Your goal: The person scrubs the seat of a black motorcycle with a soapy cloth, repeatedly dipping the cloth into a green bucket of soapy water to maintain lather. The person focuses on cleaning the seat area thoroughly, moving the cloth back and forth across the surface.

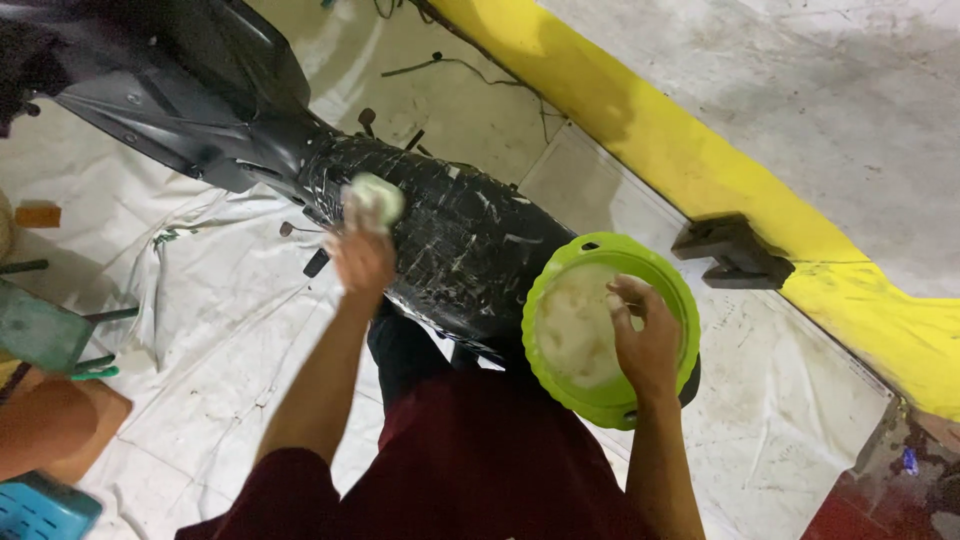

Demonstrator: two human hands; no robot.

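Note:
A black, wet-looking vehicle body panel streaked with white lather lies across the white floor sheet. My left hand presses a pale sponge onto the panel's upper left part, blurred with motion. My right hand reaches into a lime-green basin of cloudy, soapy water, fingers curled over the liquid; what they hold, if anything, is hidden. The basin sits right beside the panel's lower right end.
A white sheet covers the floor. A yellow-painted kerb runs diagonally at the right, with a dark block against it. Another person's arm, a green metal tool and a blue crate lie at the left edge.

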